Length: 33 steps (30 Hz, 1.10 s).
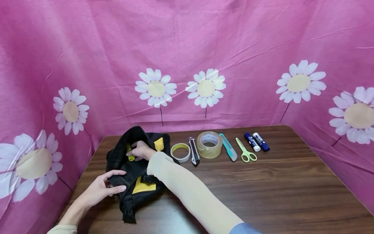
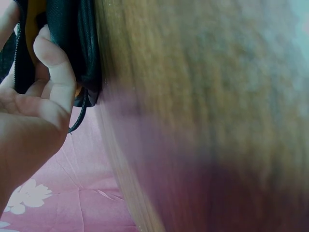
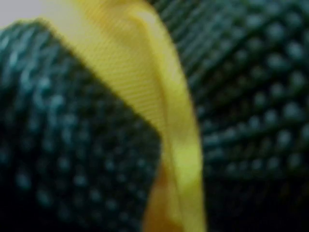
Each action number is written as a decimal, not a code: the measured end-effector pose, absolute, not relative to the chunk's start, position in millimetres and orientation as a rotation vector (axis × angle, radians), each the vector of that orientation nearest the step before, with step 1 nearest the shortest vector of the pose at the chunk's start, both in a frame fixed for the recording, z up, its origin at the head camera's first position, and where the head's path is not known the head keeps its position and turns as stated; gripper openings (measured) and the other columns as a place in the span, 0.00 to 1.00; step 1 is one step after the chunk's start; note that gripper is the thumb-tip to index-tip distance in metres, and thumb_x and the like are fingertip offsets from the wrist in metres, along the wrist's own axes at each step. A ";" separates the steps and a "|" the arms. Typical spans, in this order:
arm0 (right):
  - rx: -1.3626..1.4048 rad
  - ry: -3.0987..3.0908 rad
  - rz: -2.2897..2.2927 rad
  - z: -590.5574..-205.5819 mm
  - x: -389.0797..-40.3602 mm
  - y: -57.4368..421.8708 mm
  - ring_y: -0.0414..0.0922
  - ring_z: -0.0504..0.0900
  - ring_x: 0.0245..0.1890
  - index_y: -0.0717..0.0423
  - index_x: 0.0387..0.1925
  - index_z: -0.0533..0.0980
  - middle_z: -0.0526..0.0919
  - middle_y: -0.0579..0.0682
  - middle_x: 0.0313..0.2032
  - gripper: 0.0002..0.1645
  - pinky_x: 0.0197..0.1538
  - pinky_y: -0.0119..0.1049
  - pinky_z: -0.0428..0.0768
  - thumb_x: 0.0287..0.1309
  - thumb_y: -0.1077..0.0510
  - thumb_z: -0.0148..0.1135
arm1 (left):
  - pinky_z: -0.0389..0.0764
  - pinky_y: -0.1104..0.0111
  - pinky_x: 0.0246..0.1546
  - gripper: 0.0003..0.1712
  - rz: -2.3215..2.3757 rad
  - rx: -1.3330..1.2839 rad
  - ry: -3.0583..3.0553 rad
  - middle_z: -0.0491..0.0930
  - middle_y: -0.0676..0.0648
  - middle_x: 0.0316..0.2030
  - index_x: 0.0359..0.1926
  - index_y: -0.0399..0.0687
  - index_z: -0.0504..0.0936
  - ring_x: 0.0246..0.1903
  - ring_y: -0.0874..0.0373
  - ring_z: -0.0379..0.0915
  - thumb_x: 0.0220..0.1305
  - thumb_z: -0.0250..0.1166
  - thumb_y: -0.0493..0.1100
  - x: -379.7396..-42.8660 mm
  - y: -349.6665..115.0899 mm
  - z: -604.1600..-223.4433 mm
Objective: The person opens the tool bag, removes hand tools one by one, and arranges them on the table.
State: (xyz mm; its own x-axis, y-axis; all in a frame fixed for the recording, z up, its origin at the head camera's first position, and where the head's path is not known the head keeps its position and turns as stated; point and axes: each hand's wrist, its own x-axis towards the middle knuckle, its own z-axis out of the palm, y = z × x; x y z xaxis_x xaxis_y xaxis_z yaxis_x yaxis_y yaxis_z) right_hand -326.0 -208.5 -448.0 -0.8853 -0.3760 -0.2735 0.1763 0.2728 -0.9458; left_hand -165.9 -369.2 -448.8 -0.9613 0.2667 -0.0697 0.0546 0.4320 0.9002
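Note:
A black bag (image 1: 146, 130) with yellow patches and a black buckle lies at the left of the table, its mouth open. My left hand (image 1: 100, 188) grips the near left edge of that mouth between thumb and fingers. In the left wrist view the left hand (image 2: 50, 92) holds the fabric beside a zipper (image 2: 17, 58). Inside the opening, my right hand (image 1: 141, 151) pinches a short yellow-green object (image 1: 131, 158), partly covered by the fingers. Only black mesh fabric (image 3: 72, 121) and yellow trim (image 3: 181, 145) fill the right wrist view, close and blurred.
Right of the bag, a row holds a tape roll (image 1: 184, 160), a box cutter (image 1: 194, 154), clear packing tape (image 1: 214, 152), a teal cutter (image 1: 228, 148), green scissors (image 1: 243, 149) and two blue-and-white glue sticks (image 1: 252, 141). A pink flowered cloth (image 1: 181, 39) surrounds the wooden table (image 1: 263, 191).

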 end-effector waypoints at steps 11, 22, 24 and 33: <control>-0.072 2.151 -1.750 -457.0 -325.8 -211.2 0.51 0.85 0.35 0.66 0.47 0.77 0.77 0.51 0.34 0.21 0.37 0.46 0.87 0.52 0.69 0.75 | 0.77 0.64 0.26 0.31 1.515 0.234 2.490 0.82 0.49 0.34 0.65 0.40 0.73 0.28 0.59 0.76 0.64 0.72 0.40 -167.2 -368.5 -449.5; -0.002 2.219 -1.681 -454.4 -317.6 -216.7 0.45 0.81 0.22 0.60 0.32 0.78 0.77 0.48 0.28 0.14 0.26 0.40 0.85 0.48 0.63 0.79 | 0.78 0.65 0.26 0.31 1.506 0.261 2.473 0.80 0.52 0.30 0.65 0.38 0.73 0.24 0.62 0.75 0.63 0.73 0.39 -168.9 -371.8 -447.3; -0.008 2.255 -1.625 -454.0 -316.1 -217.0 0.45 0.81 0.21 0.59 0.32 0.79 0.77 0.48 0.28 0.15 0.24 0.39 0.84 0.47 0.62 0.80 | 0.78 0.65 0.26 0.32 1.497 0.242 2.464 0.80 0.53 0.29 0.65 0.38 0.73 0.24 0.62 0.75 0.63 0.73 0.40 -169.4 -372.2 -447.1; -0.011 2.257 -1.592 -452.4 -315.1 -211.8 0.45 0.82 0.21 0.60 0.38 0.82 0.78 0.48 0.28 0.17 0.23 0.39 0.84 0.46 0.65 0.79 | 0.80 0.65 0.28 0.32 1.480 0.236 2.474 0.79 0.51 0.29 0.65 0.38 0.72 0.25 0.61 0.76 0.63 0.73 0.41 -173.0 -370.1 -446.5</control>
